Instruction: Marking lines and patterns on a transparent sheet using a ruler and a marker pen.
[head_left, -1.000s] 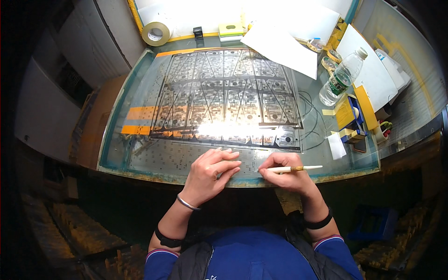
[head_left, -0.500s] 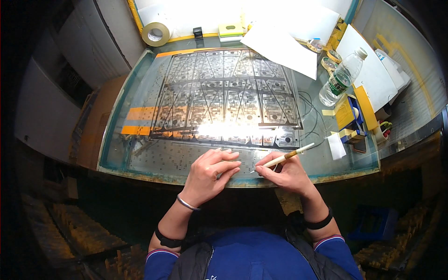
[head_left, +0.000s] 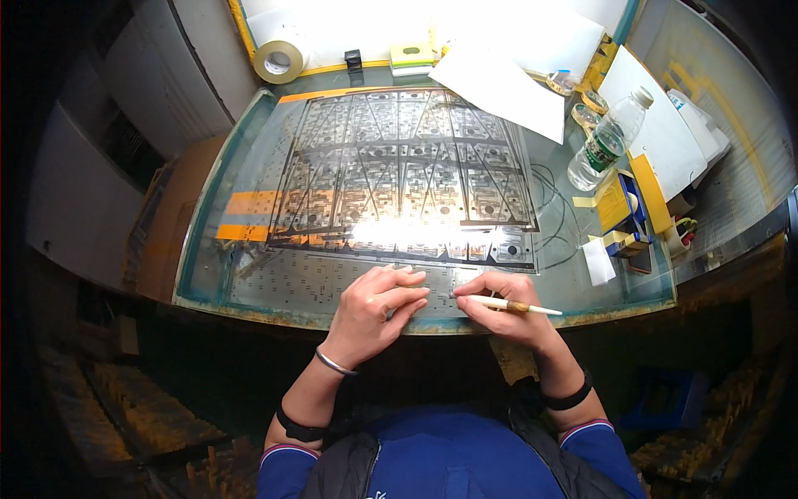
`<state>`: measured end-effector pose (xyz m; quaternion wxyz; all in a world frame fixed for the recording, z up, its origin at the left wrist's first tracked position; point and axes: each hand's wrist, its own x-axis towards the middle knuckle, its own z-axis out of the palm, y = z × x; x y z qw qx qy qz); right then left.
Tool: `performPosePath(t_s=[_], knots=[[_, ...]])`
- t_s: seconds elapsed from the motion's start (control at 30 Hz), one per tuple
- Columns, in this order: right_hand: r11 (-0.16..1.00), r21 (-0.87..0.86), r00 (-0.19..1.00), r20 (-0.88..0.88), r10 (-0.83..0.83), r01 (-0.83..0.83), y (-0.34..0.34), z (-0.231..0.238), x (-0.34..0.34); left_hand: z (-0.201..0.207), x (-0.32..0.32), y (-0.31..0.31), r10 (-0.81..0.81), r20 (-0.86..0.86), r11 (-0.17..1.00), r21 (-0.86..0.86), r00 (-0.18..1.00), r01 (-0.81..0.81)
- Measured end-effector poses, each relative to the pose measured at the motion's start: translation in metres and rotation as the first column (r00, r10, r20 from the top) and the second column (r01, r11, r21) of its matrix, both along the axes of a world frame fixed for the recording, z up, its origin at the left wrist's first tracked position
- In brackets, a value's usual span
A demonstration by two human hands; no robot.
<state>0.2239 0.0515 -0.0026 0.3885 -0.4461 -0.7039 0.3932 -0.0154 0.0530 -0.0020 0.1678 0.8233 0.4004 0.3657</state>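
Observation:
My left hand point(head_left: 380, 306) lies at the front of the glass tabletop, fingers stretched out and slightly apart, with nothing in it. To its right, my right hand point(head_left: 509, 309) is closed around a slim white pen-like tool with a brown band point(head_left: 517, 307). The tool's rear end points right, and its tip is hidden at the fingertips, which are close to the glass surface. Beyond both hands lies a large transparent film sheet point(head_left: 399, 183) printed with dark circuit-like patterns. Small dark marks dot a paler sheet point(head_left: 287, 279) near the front edge.
Bright light glares off the film. A white paper point(head_left: 507, 91) overlaps its far right corner. On the right stand a clear water bottle point(head_left: 609, 140), a blue-and-yellow tape dispenser point(head_left: 625, 212) and tape rolls point(head_left: 587, 115). A large tape roll point(head_left: 278, 62) stands far left.
The tool in my right hand has swung, its rear end dropping from pointing up and right to nearly level. The left hand has stayed in place.

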Motion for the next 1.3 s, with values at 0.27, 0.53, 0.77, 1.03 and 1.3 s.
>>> performPosePath(t_s=[0.27, 0.53, 0.77, 1.03, 1.3], knots=[[1.000, -0.019, 0.999, -0.040, -0.017, 0.016, 0.001, 0.000, -0.003, -0.001, 0.000, 0.002, -0.012, -0.009, 0.999, 0.053, 1.000, 0.012], [0.997, -0.058, 0.999, -0.008, 0.048, -0.049, 0.000, 0.005, 0.002, 0.000, 0.000, 0.000, -0.003, 0.004, 1.000, 0.013, 1.000, 0.003], [0.993, -0.052, 0.994, 0.008, 0.108, -0.108, 0.001, 0.003, 0.005, 0.000, 0.000, 0.000, 0.000, -0.005, 1.000, 0.008, 1.000, 0.000], [0.990, 0.004, 0.989, 0.038, 0.144, -0.144, 0.001, 0.004, 0.007, 0.000, -0.001, 0.001, 0.000, -0.011, 0.999, 0.039, 1.000, 0.000], [0.997, -0.066, 0.993, -0.111, -0.042, 0.035, -0.001, -0.003, 0.000, 0.000, 0.000, 0.000, -0.003, -0.005, 1.000, 0.022, 1.000, 0.003]])
